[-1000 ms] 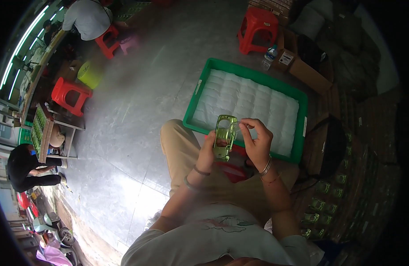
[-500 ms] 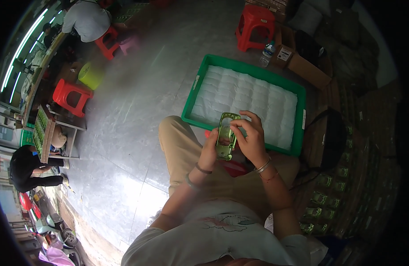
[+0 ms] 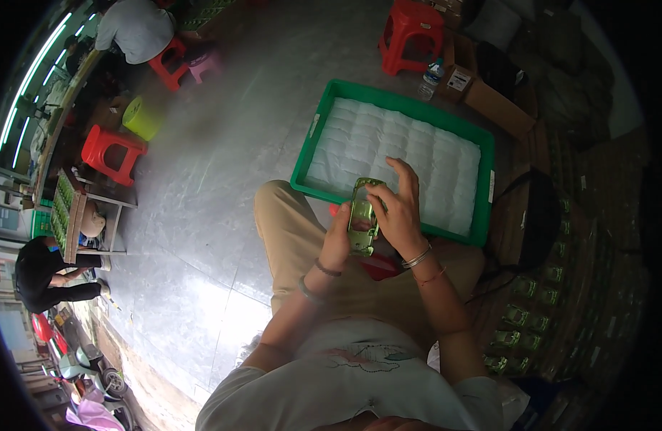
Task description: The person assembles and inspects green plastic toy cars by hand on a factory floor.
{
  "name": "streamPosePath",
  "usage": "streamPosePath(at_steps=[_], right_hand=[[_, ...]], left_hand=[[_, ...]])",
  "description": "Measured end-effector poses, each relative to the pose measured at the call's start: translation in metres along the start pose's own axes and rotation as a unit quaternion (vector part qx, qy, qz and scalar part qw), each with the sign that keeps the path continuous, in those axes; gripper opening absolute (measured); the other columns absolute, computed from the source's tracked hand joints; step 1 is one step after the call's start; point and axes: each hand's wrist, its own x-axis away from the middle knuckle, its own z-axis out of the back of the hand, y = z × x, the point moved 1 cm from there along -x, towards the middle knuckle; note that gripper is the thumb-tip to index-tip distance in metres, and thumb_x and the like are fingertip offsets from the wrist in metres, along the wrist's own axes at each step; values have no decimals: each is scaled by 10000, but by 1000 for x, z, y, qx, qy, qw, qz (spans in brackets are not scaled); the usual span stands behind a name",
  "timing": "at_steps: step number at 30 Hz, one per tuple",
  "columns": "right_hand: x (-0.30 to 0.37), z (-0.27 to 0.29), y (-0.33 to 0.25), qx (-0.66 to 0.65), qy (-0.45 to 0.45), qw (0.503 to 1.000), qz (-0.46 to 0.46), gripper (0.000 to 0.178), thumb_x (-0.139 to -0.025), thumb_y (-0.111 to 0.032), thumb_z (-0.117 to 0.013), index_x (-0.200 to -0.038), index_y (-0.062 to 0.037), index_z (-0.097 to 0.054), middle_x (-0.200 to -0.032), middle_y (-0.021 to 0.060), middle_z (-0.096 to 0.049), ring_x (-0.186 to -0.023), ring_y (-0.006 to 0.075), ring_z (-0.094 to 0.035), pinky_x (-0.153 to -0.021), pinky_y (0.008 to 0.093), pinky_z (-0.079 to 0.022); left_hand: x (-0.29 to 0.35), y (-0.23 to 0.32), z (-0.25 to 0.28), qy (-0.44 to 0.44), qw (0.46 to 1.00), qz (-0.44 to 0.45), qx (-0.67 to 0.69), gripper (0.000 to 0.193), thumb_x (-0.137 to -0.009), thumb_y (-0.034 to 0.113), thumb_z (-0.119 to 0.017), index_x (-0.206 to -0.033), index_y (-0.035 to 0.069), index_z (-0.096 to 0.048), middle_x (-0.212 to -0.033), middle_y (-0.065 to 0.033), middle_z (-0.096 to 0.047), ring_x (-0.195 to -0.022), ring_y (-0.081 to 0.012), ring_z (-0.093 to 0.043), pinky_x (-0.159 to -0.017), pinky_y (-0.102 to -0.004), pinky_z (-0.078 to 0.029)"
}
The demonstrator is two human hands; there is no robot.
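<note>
A green see-through plastic shell (image 3: 362,219), long and hollow with cut-outs, is held upright above my lap. My left hand (image 3: 337,241) grips its left side and lower part, thumb along the edge. At the shell's upper right, my right hand (image 3: 397,212) bends its nearer fingers onto the rim, while the other fingers stick up and away. Whether a small part sits between those right fingertips is hidden. Just beyond both hands lies a green tray (image 3: 313,190) lined with a white quilted sheet (image 3: 410,147).
Brown trays of similar green pieces (image 3: 516,316) stand at my right. Behind the green tray are a red stool (image 3: 411,36), a water bottle (image 3: 431,77) and cardboard boxes (image 3: 500,108). A black bag (image 3: 535,223) is close on the right. Other people sit or bend at far left.
The raised fingers of my right hand have stretched further up and away. The shell has shifted very slightly, still in my left hand.
</note>
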Motion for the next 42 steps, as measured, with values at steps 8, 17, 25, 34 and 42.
streamPosePath(at_steps=[8,17,25,34,42], right_hand=[[13,-19,8,3,-116,993,-25,216,-690,-5,-610,-902,-29,-576,-970,108,-534,-753,294,-557,-627,355,-460],[34,-37,3,-3,-60,998,14,212,-706,39,-585,-911,-13,-565,-1044,146,-500,-791,290,-552,-657,365,-462],[69,-64,5,-365,4,858,-360,133,-842,-124,-519,-850,9,-523,-761,90,-563,-624,139,-499,-556,267,-413],[68,-65,3,-326,66,874,-354,198,-841,-143,-528,-722,-2,-455,-587,73,-475,-534,117,-397,-485,274,-345],[68,-65,5,-292,62,886,-355,213,-821,-158,-551,-706,0,-466,-568,94,-485,-499,159,-422,-471,302,-346]], left_hand=[[-6,-7,6,17,965,-162,-206,217,-910,198,-407,-1014,13,-453,-794,-62,-540,-664,-135,-540,-592,-244,-421],[-19,-11,22,97,840,-298,-443,138,-851,111,-471,-824,-24,-473,-658,-182,-492,-584,-262,-510,-538,-340,-395],[-13,0,-2,122,880,-271,-371,135,-850,93,-460,-786,-26,-471,-656,-191,-507,-590,-318,-522,-526,-360,-392],[-16,-8,0,124,850,-324,-396,132,-848,97,-465,-797,-24,-484,-630,-174,-512,-550,-274,-514,-514,-344,-392],[-14,-9,0,127,873,-274,-383,143,-861,102,-457,-855,-22,-528,-679,-65,-543,-615,-118,-482,-562,-256,-400]])
